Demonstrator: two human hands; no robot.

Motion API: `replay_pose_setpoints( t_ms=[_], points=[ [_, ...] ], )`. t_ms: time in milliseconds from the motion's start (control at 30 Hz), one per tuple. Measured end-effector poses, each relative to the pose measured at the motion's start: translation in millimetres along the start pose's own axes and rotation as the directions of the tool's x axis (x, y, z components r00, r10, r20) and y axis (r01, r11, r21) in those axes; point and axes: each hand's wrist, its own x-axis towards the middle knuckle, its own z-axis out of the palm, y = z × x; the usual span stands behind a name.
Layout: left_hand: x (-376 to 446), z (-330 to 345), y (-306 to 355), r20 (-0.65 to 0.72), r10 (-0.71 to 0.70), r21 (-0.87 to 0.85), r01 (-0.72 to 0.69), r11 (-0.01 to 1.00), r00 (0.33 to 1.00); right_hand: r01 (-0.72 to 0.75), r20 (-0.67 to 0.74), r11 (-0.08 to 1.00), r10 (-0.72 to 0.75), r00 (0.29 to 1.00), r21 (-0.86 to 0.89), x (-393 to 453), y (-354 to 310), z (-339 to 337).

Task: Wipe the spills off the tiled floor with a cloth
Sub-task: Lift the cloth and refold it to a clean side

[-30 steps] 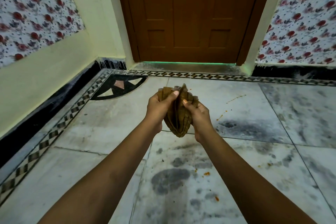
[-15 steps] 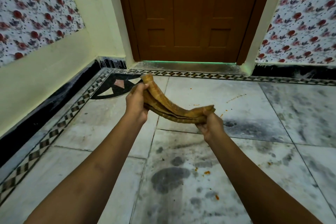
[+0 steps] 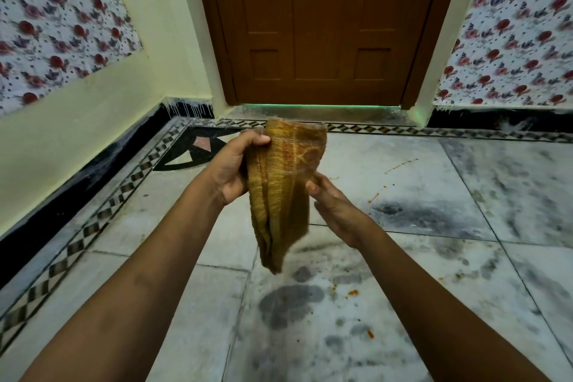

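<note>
The left hand (image 3: 231, 169) grips the upper part of a mustard-yellow, ribbed, folded cloth (image 3: 283, 192), its fingers curled over the cloth's left edge near the top and its thumb side wrapped round the fabric. The right hand (image 3: 336, 211) is beside the cloth's right edge, palm turned toward it, fingers fairly straight and relaxed; a fingertip (image 3: 311, 186) touches the fabric at mid-height, but the hand does not close round it. The two hands are close together with the cloth between them.

The cloth hangs in the air well above the floor, wide and flat at its top, narrowing into bunched vertical folds that taper to a point at the bottom. Its lower end is slightly blurred.

Below and around the hands lies the pale marble-look tiled floor (image 3: 186, 319), marked with dark grey smudges. Small orange spill specks (image 3: 352, 291) are scattered on the tiles to the lower right of the cloth, one more lies nearer the bottom edge, and a thin orange trail (image 3: 400, 164) runs across the tile to the right of the hands.

A black-and-white diamond-patterned tile border (image 3: 102, 214) runs along the floor's left and far edges, with a black quarter-circle inlay (image 3: 198, 146) in the corner behind the left hand. Beyond it stands a closed brown wooden panelled door (image 3: 322, 25), with a green glow under it. Pale yellow walls (image 3: 93, 115) on either side carry white wallpaper with red flowers (image 3: 62, 22).
</note>
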Motion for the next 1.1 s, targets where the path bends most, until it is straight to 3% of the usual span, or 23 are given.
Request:
replay_pose_setpoints(
  t_ms=[100, 300, 467, 600, 667, 833, 933, 1000, 1100],
  points=[
    [0.5, -2.6, 1.2, -0.025, -0.048, -0.002, 0.048, 0.999, 0.999, -0.103, 0.108, 0.988, 0.091, 0.990, 0.111, -3.6, 4.7, 3.9],
    [5.9, -12.9, -13.9, -0.231, -0.220, -0.052, 0.213, 0.976, 0.948, -0.088, 0.009, 0.980, 0.088, 0.996, 0.181, -6.6, -6.2, 8.9],
    [-4.0, -18.6, -55.3, -0.137, -0.381, 0.141, 0.399, 0.906, 0.914, -0.050, -0.131, 0.974, 0.081, 0.988, 0.221, -5.1, -24.0, 14.6],
    [-3.7, -23.8, -68.3, -0.062, -0.350, -0.014, 0.349, 0.937, 0.935, -0.007, -0.201, 0.957, 0.068, 0.977, 0.291, -1.6, -33.6, 18.1],
    [-2.4, -26.2, -64.7, -0.083, -0.249, 0.039, 0.253, 0.967, 0.965, 0.000, -0.182, 0.945, 0.063, 0.981, 0.326, 0.2, -35.0, 16.0],
    [-0.1, -25.0, -58.9, -0.240, -0.007, 0.360, 0.096, 0.928, 0.971, -0.155, -0.194, 0.987, 0.158, 0.968, 0.031, 1.6, -27.7, 6.3],
    [-0.2, -24.4, -56.7, -0.171, -0.052, 0.444, 0.124, 0.887, 0.984, -0.143, -0.310, 0.989, 0.148, 0.939, 0.037, -0.2, -23.3, 1.2],
    [-1.4, -24.8, -56.2, -0.114, -0.119, 0.507, 0.160, 0.847, 0.986, -0.109, -0.374, 0.993, 0.081, 0.924, -0.055, -1.3, -22.5, -1.9],
    [-3.1, -27.7, -55.0, -0.044, -0.218, 0.635, 0.195, 0.748, 0.975, -0.031, -0.295, 0.975, -0.036, 0.955, -0.219, -4.6, -24.7, -9.0]
  ],
)
